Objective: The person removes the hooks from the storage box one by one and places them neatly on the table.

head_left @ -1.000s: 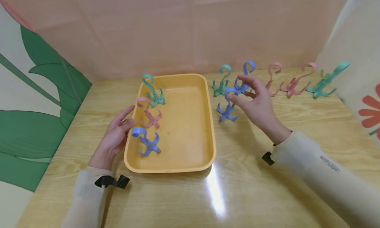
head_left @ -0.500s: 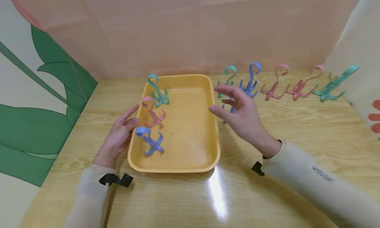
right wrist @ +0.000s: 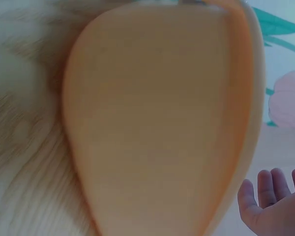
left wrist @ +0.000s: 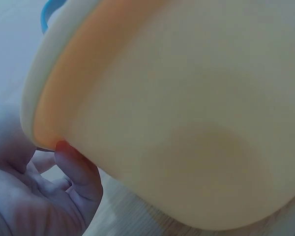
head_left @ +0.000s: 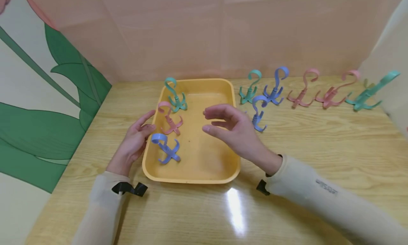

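Observation:
In the head view, a yellow tray [head_left: 191, 181] holds a green [head_left: 179, 104], a pink [head_left: 173, 126] and a blue four-prong hanging hook [head_left: 170, 154] in a row along its left side. My left hand [head_left: 135, 138] grips the tray's left rim, its thumb at the edge; the left wrist view shows a fingertip [left wrist: 64, 147] pressed under the rim. Over the right half of the tray, my right hand [head_left: 234, 131] holds nothing, thumb and fingers apart. Just right of the tray stands another blue hook [head_left: 256, 119], partly hidden by that hand.
Along the table's back right, more hooks stand in a row: green [head_left: 248, 96], blue [head_left: 274, 94], pink [head_left: 299, 99], pink [head_left: 329, 97] and green [head_left: 366, 96]. A pinkish backdrop [head_left: 223, 36] rises behind the wooden table [head_left: 318, 142].
My right hand has left the top of the nearest blue hook and moved left over the tray, without the hook. My left hand keeps its place on the rim; the view has shifted slightly.

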Demonstrator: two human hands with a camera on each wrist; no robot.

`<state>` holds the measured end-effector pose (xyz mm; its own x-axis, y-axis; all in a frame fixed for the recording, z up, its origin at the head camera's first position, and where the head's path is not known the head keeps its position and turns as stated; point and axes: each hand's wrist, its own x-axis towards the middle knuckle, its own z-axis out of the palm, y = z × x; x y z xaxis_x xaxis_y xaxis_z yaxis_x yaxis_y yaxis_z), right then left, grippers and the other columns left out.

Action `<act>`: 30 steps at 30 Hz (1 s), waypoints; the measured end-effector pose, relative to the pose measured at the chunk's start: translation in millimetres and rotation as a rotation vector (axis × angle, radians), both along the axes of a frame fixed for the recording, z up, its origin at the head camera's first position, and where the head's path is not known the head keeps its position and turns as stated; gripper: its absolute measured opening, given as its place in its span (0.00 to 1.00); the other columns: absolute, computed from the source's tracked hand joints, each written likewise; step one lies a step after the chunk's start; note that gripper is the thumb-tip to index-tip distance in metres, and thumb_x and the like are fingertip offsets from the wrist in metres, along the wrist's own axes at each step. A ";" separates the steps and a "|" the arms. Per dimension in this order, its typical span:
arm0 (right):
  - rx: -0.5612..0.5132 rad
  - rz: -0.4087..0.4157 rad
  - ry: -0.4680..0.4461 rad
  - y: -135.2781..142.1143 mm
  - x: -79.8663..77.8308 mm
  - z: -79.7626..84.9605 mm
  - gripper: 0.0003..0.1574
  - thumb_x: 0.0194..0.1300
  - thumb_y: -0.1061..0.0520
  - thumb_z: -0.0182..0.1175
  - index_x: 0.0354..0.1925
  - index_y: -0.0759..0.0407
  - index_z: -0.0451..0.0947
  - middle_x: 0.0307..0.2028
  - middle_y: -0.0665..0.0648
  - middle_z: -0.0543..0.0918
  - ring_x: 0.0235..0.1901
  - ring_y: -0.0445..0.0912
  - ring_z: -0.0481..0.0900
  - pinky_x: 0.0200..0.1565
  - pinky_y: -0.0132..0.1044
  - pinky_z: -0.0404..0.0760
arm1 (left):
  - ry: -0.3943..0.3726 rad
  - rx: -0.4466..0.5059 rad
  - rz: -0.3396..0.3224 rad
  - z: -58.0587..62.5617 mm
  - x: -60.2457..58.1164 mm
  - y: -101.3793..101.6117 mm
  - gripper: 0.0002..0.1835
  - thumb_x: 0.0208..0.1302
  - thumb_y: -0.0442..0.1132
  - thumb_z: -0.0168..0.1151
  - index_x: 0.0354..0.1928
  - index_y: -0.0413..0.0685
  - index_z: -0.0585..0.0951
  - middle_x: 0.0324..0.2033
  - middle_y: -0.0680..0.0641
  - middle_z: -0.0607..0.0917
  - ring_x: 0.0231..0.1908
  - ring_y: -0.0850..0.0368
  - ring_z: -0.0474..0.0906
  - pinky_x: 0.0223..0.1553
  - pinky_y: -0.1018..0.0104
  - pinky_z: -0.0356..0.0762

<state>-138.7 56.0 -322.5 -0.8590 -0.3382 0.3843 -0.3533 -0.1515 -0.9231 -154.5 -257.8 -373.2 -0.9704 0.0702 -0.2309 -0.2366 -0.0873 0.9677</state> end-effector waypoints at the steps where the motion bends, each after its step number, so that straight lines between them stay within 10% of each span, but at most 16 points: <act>1: -0.001 0.012 0.001 -3.5 0.5 1.1 0.24 0.60 0.73 0.67 0.54 0.70 0.77 0.50 0.60 0.83 0.53 0.54 0.80 0.55 0.53 0.80 | -0.001 0.000 0.003 0.2 -0.1 0.1 0.31 0.77 0.33 0.52 0.78 0.57 0.61 0.43 0.46 0.79 0.35 0.60 0.81 0.34 0.66 0.85; 30: 0.316 0.213 -0.091 -73.6 -11.7 2.4 0.27 0.61 0.60 0.73 0.59 0.62 0.79 0.53 0.54 0.83 0.51 0.46 0.81 0.54 0.39 0.80 | -0.027 0.011 0.020 1.8 0.1 2.2 0.31 0.77 0.33 0.52 0.78 0.58 0.61 0.40 0.47 0.80 0.32 0.61 0.81 0.33 0.69 0.83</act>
<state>-150.4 -17.5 -320.1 -0.7826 -0.6021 0.1579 -0.2588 0.0841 -0.9622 -154.4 -255.7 -371.5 -0.9651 0.0532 -0.2566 -0.2609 -0.1031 0.9598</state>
